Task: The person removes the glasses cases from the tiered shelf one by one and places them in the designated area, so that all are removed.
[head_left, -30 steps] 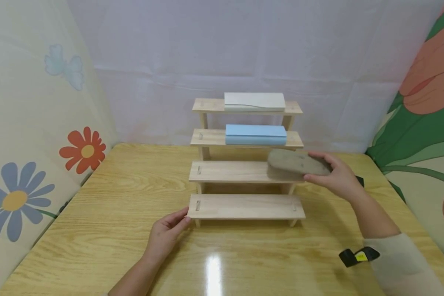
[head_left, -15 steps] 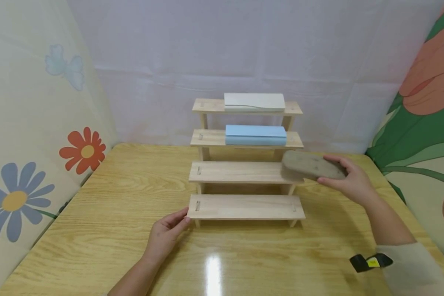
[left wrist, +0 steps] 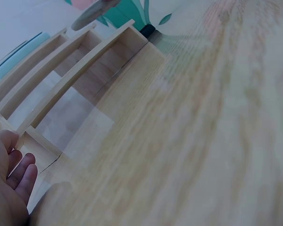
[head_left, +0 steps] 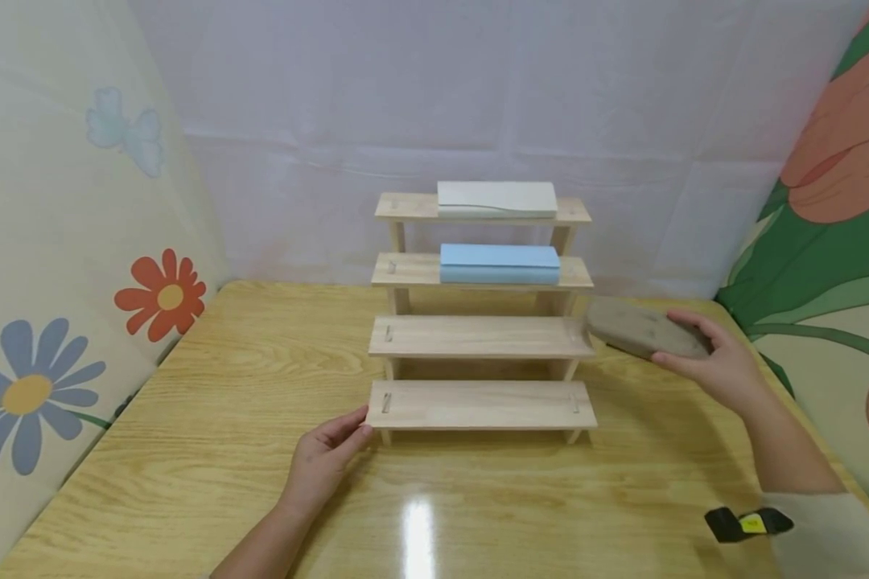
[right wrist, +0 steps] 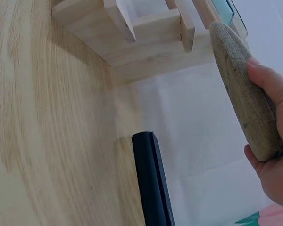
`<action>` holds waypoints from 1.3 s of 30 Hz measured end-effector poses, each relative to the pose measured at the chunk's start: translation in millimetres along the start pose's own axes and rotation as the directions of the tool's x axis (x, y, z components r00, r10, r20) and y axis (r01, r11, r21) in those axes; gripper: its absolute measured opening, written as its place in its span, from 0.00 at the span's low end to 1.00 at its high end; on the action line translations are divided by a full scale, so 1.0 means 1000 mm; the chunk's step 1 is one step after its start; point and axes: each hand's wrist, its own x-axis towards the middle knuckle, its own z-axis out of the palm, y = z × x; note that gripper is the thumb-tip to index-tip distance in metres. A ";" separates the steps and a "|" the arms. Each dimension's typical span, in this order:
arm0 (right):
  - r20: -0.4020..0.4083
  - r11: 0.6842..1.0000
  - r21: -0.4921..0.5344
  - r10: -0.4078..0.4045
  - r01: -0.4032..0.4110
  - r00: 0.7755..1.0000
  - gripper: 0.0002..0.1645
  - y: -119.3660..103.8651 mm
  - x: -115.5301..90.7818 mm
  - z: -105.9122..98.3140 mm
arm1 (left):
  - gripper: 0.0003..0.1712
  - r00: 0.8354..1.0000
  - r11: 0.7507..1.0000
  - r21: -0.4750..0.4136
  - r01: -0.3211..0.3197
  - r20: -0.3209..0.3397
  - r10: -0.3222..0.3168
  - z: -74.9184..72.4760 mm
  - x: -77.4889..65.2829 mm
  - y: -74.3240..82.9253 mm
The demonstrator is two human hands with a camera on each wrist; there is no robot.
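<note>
A four-tier wooden display rack (head_left: 471,406) stands on the table. My left hand (head_left: 326,458) pinches the left front corner of its lowest shelf, and the other fingers are loosely bent in the left wrist view. To the right of the rack, my right hand (head_left: 724,370) holds one end of a grey-brown glasses case (head_left: 640,328) between thumb and fingers. The case is in the air, its free end near the third shelf's right end. A white glasses case (head_left: 497,197) lies on the top shelf, and a light blue glasses case (head_left: 500,264) on the second.
In the right wrist view a long black case (right wrist: 151,179) lies on the table beside the rack's right side. A white cloth (head_left: 478,96) hangs behind, and flower-printed panels (head_left: 51,241) border the table at both sides.
My right hand has carried the grey-brown glasses case rightward, from over the third shelf to beyond its right end. The left hand and the rack have stayed put.
</note>
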 end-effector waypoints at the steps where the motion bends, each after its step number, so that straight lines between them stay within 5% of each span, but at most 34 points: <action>1: -0.005 1.000 -0.003 0.007 -0.007 1.000 0.49 0.002 0.000 -0.001 | 0.22 1.000 1.000 0.002 -0.001 -0.001 0.001 0.000 0.000 0.000; 14: -0.025 0.998 -0.051 0.028 -0.030 0.999 0.49 0.033 -0.001 -0.001 | 0.22 1.000 0.999 0.041 -0.006 -0.007 0.006 0.000 0.000 0.000; 39: 0.058 0.989 -0.072 0.134 -0.129 0.989 0.52 0.077 0.007 0.019 | 0.21 1.000 0.999 0.039 -0.012 -0.007 0.012 0.001 -0.001 0.002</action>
